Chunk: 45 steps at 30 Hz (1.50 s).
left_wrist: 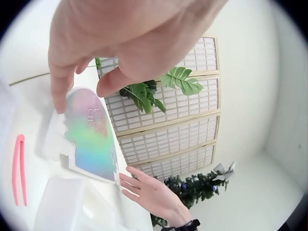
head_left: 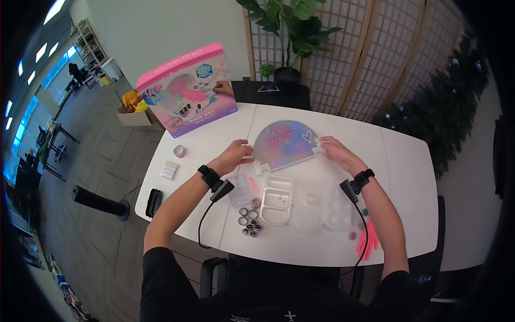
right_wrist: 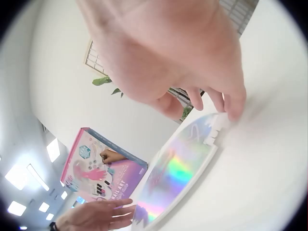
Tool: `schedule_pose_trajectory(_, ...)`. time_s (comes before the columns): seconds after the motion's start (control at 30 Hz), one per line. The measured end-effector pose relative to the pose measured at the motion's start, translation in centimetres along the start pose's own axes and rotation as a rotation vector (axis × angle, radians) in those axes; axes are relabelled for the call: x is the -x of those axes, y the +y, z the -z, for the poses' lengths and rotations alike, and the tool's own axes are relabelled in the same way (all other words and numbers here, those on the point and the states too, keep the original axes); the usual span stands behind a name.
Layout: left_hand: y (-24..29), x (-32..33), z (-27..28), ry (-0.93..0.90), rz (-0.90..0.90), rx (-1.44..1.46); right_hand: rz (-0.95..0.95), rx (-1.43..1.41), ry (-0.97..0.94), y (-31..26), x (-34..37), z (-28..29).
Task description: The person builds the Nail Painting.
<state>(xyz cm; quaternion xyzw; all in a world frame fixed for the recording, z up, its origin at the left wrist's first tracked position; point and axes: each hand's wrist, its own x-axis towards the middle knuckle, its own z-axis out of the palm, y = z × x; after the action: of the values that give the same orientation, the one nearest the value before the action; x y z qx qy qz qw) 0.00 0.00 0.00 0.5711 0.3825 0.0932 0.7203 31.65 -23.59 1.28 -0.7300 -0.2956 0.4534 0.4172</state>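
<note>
A half-round iridescent board (head_left: 284,146) with pink lettering and a white heart lies on the white table, its straight white edge facing the person. At its left end is the left hand (head_left: 234,155), fingers loosely bent beside the edge. The right hand (head_left: 341,154) is at the other end, fingertips at the notched white corner. In the left wrist view the board (left_wrist: 91,134) shows between both hands, the right hand (left_wrist: 156,195) with fingers extended. The right wrist view shows fingertips at the board's corner (right_wrist: 219,126); whether they touch it, I cannot tell.
A nail art box (head_left: 188,91) stands at the back left. Nearer the person are clear trays (head_left: 277,199), small bottles (head_left: 251,227), pink tweezers (head_left: 253,185) and pink gloves (head_left: 368,240). A black case (head_left: 154,203) lies at the left edge. Behind the table stands a potted plant (head_left: 287,74).
</note>
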Motion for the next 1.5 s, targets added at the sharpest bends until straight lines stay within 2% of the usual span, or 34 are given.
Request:
schedule_pose_trajectory(0.1,0.9,-0.8,0.0,-0.165,-0.085,-0.201,0.061,-0.082,0.001,-0.3,2.8,0.4)
schedule_pose_trajectory(0.2,3.0,1.0,-2.4,-0.141,-0.162,-0.358,0.152,-0.113,0.017,-1.0,6.9,0.2)
schedule_pose_trajectory(0.3,4.2,1.3,-3.1,-0.190,-0.262,-0.505,0.316,0.095,0.173,-1.7,11.2,-0.7)
schedule_pose_trajectory(0.4,5.2,2.4,-3.9,-0.188,-0.398,-0.593,0.499,0.426,0.427,0.3,15.1,-2.3)
schedule_pose_trajectory(0.47,5.1,2.9,-4.4,-0.145,-0.528,-0.694,0.518,0.524,0.472,0.5,18.8,-5.4)
schedule_pose_trajectory(0.53,4.8,2.8,-4.7,-0.118,-0.609,-0.756,0.508,0.710,0.293,1.5,21.5,-8.3)
schedule_pose_trajectory(0.6,4.1,2.5,-5.1,-0.111,-0.632,-0.778,0.507,0.762,0.160,3.8,22.4,-11.1)
schedule_pose_trajectory(0.7,5.3,4.2,-6.5,-0.158,-0.565,-0.783,0.443,0.853,0.162,5.7,22.7,-14.0)
schedule_pose_trajectory(0.8,4.0,3.3,-6.6,-0.196,-0.705,-0.714,0.459,0.924,0.216,7.5,22.1,-14.8)
schedule_pose_trajectory(1.0,5.2,5.2,-7.7,-0.218,-0.596,-0.771,0.452,0.986,0.233,8.2,22.1,-15.2)
schedule_pose_trajectory(1.3,5.5,5.8,-8.0,-0.281,-0.536,-0.662,0.415,1.008,0.198,7.5,22.1,-15.2)
schedule_pose_trajectory(1.43,5.8,5.7,-8.2,-0.283,-0.490,-0.733,0.414,1.021,0.195,7.5,22.0,-15.1)
schedule_pose_trajectory(1.5,5.5,5.5,-8.0,-0.287,-0.521,-0.753,0.414,1.021,0.196,7.5,21.9,-15.0)
